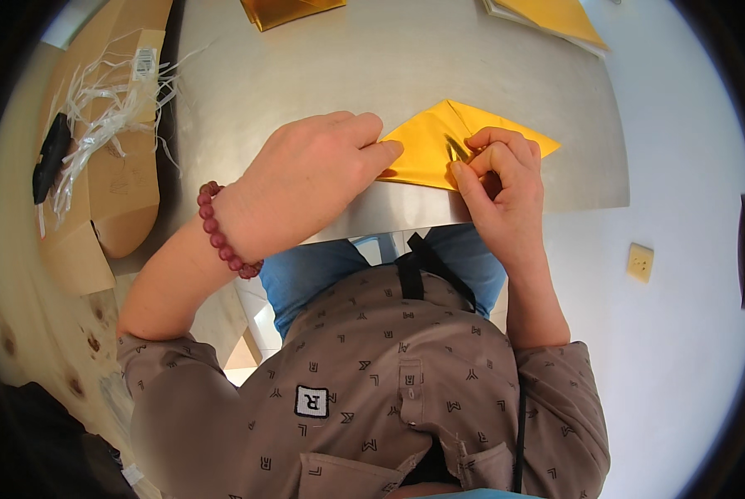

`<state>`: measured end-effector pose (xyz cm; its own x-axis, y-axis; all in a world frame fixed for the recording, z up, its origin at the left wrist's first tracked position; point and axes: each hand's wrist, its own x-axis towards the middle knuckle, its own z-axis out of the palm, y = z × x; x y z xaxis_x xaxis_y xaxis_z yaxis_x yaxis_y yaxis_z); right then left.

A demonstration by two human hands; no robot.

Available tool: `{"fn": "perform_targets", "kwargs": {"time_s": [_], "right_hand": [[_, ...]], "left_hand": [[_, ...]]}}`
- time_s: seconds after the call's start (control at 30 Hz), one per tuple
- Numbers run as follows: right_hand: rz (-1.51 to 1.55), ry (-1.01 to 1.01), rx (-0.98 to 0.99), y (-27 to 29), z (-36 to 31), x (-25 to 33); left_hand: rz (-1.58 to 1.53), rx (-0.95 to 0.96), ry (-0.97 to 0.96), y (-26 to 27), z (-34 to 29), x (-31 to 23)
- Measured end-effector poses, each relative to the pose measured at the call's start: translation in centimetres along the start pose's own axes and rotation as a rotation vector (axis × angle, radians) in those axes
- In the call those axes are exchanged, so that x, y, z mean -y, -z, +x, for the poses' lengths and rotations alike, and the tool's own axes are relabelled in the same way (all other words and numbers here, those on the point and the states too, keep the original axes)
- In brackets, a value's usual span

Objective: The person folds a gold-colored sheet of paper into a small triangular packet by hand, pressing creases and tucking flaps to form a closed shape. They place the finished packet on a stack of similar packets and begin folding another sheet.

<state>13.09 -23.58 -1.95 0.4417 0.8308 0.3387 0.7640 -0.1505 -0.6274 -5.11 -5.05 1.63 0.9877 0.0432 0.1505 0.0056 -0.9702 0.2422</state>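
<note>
watching remotely, I've got one left hand (pixel 310 179), fingers bunched against the left corner of one gold folded paper (pixel 425 143) on the table (pixel 372 71) (one gold packet (pixel 293 10) behind), one right hand (pixel 507 181) pinching its flap (pixel 454 149), one gold stack (pixel 559 21) beyond, so I'd guess mid-fold, next calling for a careful crease

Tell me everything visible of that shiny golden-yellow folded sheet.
The folded sheet looks like foil paper, with a crease from its far peak and a pointed right corner. The right hand pinches its near side by a glinting fold; the left hand touches its left end. It sits over the near part of the grey metal table.
</note>
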Motion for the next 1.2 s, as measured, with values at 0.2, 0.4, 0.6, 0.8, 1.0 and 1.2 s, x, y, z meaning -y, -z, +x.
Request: {"fn": "perform_targets", "kwargs": {"time_s": [0.2, 0.4, 0.6, 0.8, 1.0, 1.2], "right_hand": [[-0.004, 0.004, 0.006, 0.0, 0.0, 0.0], [0.005, -0.003, 0.009, 0.1, 0.1, 0.1], [0.003, 0.002, 0.011, 0.0, 0.0, 0.1], [-0.003, 0.041, 0.006, 0.1, 0.0, -0.1], [0.038, 0.052, -0.119, -0.7, -0.3, 0.2], [-0.146, 0.233, 0.060, -0.1, -0.6, -0.2]], "left_hand": [[0.029, 0.103, -0.018, 0.2, 0.7, 1.2], [-0.155, 0.179, -0.023, 1.0, 1.8, 1.9], [-0.168, 0.284, -0.017, 1.2, 2.5, 2.4], [-0.203, 0.279, -0.014, 1.1, 2.5, 2.6], [-0.176, 0.293, -0.044, 0.9, 2.5, 3.0], [-0.194, 0.304, -0.032, 0.8, 2.5, 3.0]]}}
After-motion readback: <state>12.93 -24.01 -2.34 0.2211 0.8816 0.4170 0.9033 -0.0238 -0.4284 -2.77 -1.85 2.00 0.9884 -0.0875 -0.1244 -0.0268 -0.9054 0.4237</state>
